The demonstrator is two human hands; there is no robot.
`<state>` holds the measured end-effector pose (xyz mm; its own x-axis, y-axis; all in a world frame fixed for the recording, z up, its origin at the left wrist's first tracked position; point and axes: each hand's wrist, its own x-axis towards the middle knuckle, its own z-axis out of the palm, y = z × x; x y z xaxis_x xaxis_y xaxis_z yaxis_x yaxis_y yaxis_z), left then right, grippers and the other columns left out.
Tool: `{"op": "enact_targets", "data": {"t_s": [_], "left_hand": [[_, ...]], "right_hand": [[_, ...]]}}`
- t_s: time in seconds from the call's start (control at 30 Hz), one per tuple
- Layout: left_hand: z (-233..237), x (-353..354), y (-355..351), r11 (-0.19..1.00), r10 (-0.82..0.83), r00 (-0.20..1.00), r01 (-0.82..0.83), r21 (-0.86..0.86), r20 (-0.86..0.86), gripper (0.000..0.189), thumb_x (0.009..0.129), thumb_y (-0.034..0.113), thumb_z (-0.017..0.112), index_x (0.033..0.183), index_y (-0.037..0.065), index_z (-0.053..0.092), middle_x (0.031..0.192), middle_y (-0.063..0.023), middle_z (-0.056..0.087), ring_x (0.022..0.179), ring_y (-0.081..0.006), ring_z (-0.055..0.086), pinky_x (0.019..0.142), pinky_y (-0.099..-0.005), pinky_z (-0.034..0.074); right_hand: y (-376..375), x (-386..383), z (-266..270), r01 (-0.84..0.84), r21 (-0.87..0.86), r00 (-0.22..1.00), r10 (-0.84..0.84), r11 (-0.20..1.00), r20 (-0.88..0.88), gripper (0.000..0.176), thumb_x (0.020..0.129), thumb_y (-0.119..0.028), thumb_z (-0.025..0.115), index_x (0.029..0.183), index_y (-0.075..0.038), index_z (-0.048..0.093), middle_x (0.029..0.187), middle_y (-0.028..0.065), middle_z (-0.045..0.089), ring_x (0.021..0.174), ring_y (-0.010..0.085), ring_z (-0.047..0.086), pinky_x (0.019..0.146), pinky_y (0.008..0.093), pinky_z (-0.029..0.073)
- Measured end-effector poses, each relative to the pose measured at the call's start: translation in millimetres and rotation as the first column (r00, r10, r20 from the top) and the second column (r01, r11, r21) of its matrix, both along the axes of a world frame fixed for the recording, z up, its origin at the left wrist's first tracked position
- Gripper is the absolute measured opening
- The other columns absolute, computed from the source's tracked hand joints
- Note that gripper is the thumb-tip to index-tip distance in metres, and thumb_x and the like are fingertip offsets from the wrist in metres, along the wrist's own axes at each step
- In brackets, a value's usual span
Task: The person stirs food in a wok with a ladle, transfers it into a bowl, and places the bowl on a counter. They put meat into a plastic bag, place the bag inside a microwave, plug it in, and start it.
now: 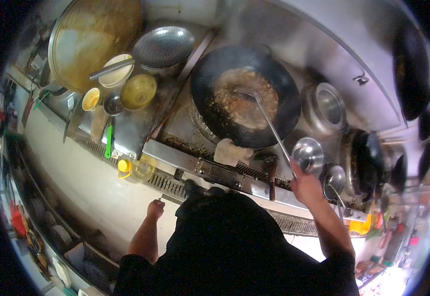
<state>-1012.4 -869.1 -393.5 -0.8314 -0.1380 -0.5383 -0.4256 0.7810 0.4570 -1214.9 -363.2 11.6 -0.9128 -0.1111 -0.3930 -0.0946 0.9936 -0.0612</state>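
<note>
My right hand (pixel 306 187) is closed around the handle end of a long metal ladle (pixel 270 122). The ladle's head rests in brown, saucy chopped food (pixel 234 84) inside a large black wok (pixel 286 74) on the stove. Steam hazes the wok. My left hand (pixel 154 209) hangs low by my side, away from the stove, with its fingers closed. A tiny, thin tip shows at those fingers, too small to name. A folded cloth (pixel 232 152) lies at the wok's near edge, and a brush (pixel 271 177) is beside it.
Left of the wok are a perforated strainer (pixel 164 47), a yellowish bowl (pixel 138 92) and a green-handled utensil (pixel 109 140). An oil jug (pixel 143 168) with a yellow cap stands below them. Metal bowls (pixel 308 155) and a second dark wok (pixel 367 160) sit at right.
</note>
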Motion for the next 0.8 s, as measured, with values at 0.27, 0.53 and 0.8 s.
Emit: {"op": "enact_targets", "data": {"t_s": [0.27, 0.53, 0.8], "left_hand": [[23, -20, 25, 0.978, -0.183, 0.976, 0.193, -0.079, 0.116, 0.024, 0.082, 0.024, 0.047, 0.081, 0.005, 0.061, 0.089, -0.0169, 0.062, 0.087, -0.0346, 0.059, 0.076, -0.043, 0.047], [3, -25, 13, 0.849, -0.504, 0.863, 0.486, -0.206, -0.039, 0.026, 0.082, 0.025, 0.048, 0.08, 0.003, 0.062, 0.092, -0.0183, 0.062, 0.087, -0.0361, 0.059, 0.077, -0.0435, 0.048], [6, -9, 14, 0.997, 0.051, 0.999, -0.051, 0.062, 0.003, 0.025, 0.077, 0.025, 0.052, 0.08, 0.002, 0.061, 0.089, -0.0187, 0.064, 0.084, -0.0346, 0.06, 0.075, -0.0435, 0.047]], "right_hand": [[26, 22, 38, -0.179, 0.105, 0.979, 0.166, 0.978, 0.121, 0.07, 0.076, -0.013, 0.055, 0.14, -0.017, 0.028, 0.084, 0.0227, 0.062, 0.07, 0.0372, 0.062, 0.066, 0.0464, 0.051], [21, -15, -37, -0.1, 0.186, 0.995, 0.103, 0.977, -0.007, 0.077, 0.078, -0.013, 0.054, 0.143, -0.014, 0.014, 0.089, 0.0222, 0.063, 0.074, 0.037, 0.063, 0.066, 0.0478, 0.051], [26, -65, -77, 0.091, -0.153, 0.958, -0.128, 0.984, -0.255, 0.075, 0.077, -0.01, 0.053, 0.142, -0.008, 0.015, 0.082, 0.025, 0.062, 0.072, 0.0378, 0.062, 0.066, 0.0474, 0.05]]}}
